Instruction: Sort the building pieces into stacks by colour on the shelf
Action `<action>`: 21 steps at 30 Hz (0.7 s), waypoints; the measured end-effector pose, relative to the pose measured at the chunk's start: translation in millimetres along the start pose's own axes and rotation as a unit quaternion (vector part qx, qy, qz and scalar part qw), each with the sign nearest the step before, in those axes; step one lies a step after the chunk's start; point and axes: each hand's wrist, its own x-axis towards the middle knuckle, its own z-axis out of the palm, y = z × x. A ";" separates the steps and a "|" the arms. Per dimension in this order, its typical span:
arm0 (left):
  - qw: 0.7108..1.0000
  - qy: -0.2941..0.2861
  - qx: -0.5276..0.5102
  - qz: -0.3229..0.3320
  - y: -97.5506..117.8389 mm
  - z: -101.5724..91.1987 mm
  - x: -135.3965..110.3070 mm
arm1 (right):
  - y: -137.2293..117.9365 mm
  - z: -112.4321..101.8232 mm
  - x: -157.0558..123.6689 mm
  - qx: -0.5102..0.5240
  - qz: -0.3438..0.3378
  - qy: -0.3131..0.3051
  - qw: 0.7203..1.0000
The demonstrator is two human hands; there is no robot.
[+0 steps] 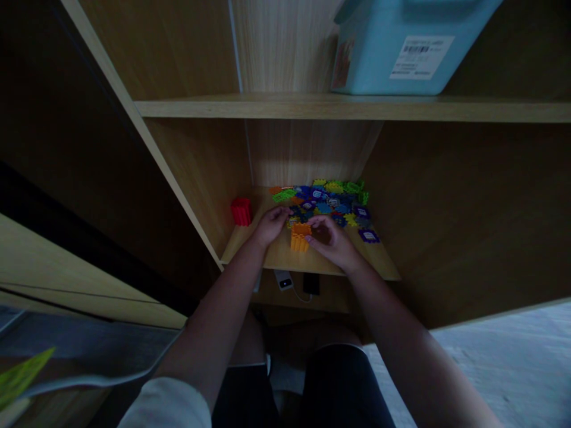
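left hand [271,224]: 11 o'clock, palm down, fingers curled | right hand [332,239]: 1 o'clock, fingers bent | forearms converging

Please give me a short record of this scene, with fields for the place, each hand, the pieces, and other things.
place: wooden shelf board in a wooden cabinet
left hand: left hand rests beside the orange plastic block stack, at its left
right hand: right hand touches the stack from the right
pieces: heap of coloured flat plastic interlocking pieces behind the hands
set apart: red plastic block stack, at the left of the board
above: light blue plastic box on the upper shelf
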 end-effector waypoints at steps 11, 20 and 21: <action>1.000 0.001 -0.002 -0.003 -2.0 0.6 0.8 | -1.1 0.1 -0.4 -0.007 0.001 -0.011 1.000; 1.000 -0.002 0.008 0.007 -1.3 -0.8 0.6 | -4.3 -1.0 0.5 -0.012 -0.005 -0.020 1.000; 1.000 -0.003 0.006 0.006 -1.3 -0.7 0.6 | -4.3 -1.1 0.4 -0.013 -0.005 -0.021 1.000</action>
